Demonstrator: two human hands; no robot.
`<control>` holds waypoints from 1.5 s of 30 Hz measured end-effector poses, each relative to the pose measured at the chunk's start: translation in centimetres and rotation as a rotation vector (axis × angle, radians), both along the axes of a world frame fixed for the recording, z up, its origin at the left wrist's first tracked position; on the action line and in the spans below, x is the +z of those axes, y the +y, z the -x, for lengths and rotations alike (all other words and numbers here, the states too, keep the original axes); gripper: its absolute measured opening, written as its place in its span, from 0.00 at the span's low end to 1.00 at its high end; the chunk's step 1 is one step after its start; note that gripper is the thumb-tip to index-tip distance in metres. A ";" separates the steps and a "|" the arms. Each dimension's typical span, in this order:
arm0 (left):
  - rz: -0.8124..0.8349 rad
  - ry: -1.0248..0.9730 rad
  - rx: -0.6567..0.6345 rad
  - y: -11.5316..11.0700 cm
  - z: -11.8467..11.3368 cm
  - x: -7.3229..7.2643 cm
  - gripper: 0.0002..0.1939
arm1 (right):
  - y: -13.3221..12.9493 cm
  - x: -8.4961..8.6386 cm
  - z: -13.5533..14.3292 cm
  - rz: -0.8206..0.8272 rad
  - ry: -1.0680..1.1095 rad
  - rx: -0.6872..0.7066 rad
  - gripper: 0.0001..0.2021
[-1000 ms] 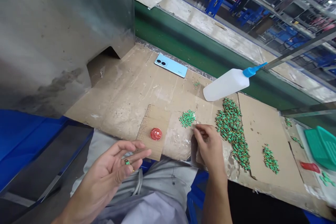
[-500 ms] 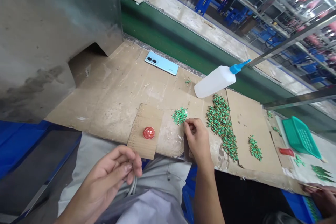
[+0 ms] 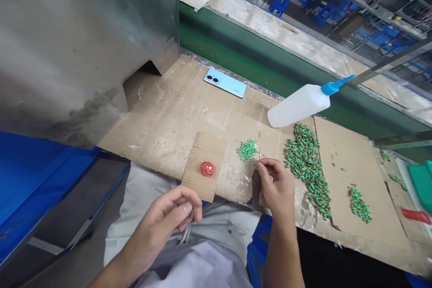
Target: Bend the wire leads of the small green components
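My right hand (image 3: 276,184) is pinched over the table beside a small pile of green pieces (image 3: 247,150); a thin sliver seems to rise from its fingertips, too small to name. My left hand (image 3: 172,220) hangs in front of the table edge with curled fingers, thumb against the forefinger, and whether it holds anything is hidden. Between the hands and further in, a glossy red blob (image 3: 208,169) sits on a small cardboard piece (image 3: 199,186). Right of my right hand spreads a larger heap of green and brown pieces (image 3: 307,166).
A white bottle with a blue nozzle (image 3: 299,105) leans at the back. A light blue phone (image 3: 225,82) lies left of it. Another cardboard sheet (image 3: 344,153) holds a small green pile (image 3: 359,204). A metal housing (image 3: 135,18) stands at the left.
The view has shifted left, so the table items appear further right. My right hand has drawn slightly back from the small green pile. My left hand stays before the table edge, its fingers more curled.
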State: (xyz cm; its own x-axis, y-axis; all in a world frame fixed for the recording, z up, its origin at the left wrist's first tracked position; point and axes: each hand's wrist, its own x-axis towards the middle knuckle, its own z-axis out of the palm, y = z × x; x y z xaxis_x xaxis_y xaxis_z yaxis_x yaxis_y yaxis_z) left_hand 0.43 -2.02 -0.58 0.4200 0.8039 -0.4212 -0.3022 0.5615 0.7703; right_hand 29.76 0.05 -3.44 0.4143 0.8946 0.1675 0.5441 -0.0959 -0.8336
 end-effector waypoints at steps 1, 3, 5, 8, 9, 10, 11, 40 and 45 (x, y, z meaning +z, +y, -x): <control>-0.059 0.060 -0.001 0.0 -0.2 0.2 0.10 | -0.3 0.2 0.4 -0.009 0.028 0.017 0.10; -0.183 0.195 -0.004 0.0 -0.9 0.7 0.11 | -1.1 0.7 1.6 -0.042 0.106 0.108 0.07; -0.277 0.309 -0.015 0.1 -1.6 1.1 0.10 | -2.1 1.6 3.1 -0.082 0.198 0.281 0.03; -0.312 0.355 -0.030 0.4 -2.5 1.4 0.09 | -3.1 3.0 5.1 -0.087 0.266 0.586 0.08; -0.305 0.341 -0.034 0.5 -2.7 1.3 0.09 | -3.2 3.3 5.5 -0.082 0.267 0.665 0.09; -0.293 0.320 -0.037 0.6 -2.8 1.3 0.09 | -3.3 3.6 5.8 -0.080 0.264 0.726 0.10; -0.275 0.297 -0.041 0.6 -2.8 1.2 0.09 | -3.3 3.6 6.1 -0.079 0.259 0.770 0.10; -0.447 0.339 0.000 0.4 -2.1 1.1 0.09 | -3.2 2.5 7.0 -0.300 0.005 0.785 0.15; -0.390 0.348 -0.020 0.6 -1.9 1.0 0.10 | -3.1 2.5 7.4 -0.319 -0.087 0.757 0.14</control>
State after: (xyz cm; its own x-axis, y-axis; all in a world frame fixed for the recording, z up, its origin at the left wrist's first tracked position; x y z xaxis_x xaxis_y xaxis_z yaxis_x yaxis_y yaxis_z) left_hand 2.31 -1.44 0.43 0.3255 0.9220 -0.2096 0.0166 0.2161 0.9762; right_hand 22.38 -3.03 -0.93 -0.3073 0.8307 0.4642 0.4301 0.5564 -0.7109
